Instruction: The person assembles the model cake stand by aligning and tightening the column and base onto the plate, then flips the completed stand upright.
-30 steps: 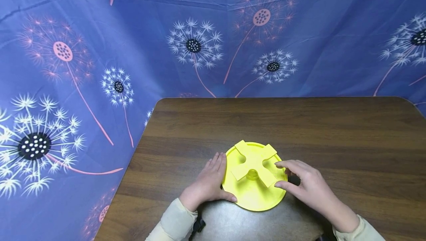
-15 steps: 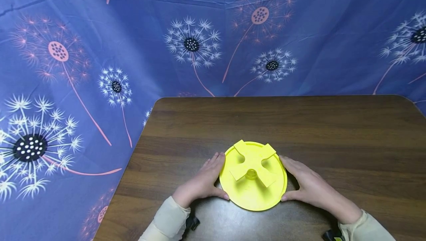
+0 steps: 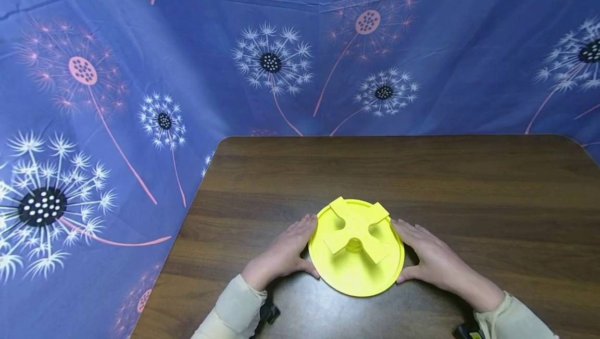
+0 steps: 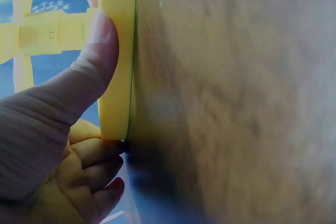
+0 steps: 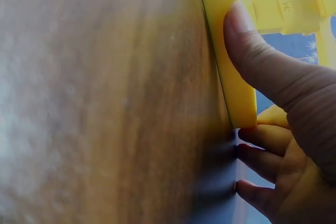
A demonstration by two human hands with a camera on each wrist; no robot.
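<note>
A yellow round stand (image 3: 347, 274) lies flat on the table. From its middle rises a short post (image 3: 354, 246) bearing a cross-shaped top (image 3: 358, 227). My left hand (image 3: 283, 253) holds the left side of the disc, thumb towards me and fingers further back along the edge. On the opposite side my right hand (image 3: 436, 263) holds it the same way. Both wrist views show a thumb laid on the yellow rim (image 4: 116, 116), with the other fingers spread low around its edge. The small number on the post (image 4: 71, 31) is turned sideways in the left wrist view.
The brown wooden table (image 3: 422, 172) extends behind and to both sides of the stand. A blue cloth with dandelion prints (image 3: 197, 32) hangs behind the table and along its left side. A black wrist device (image 3: 269, 312) shows below the left sleeve.
My right hand has moved from beside the cross's arms outward to the disc's right rim. My left thumb has slid outward to the rim. The stand has hardly shifted.
</note>
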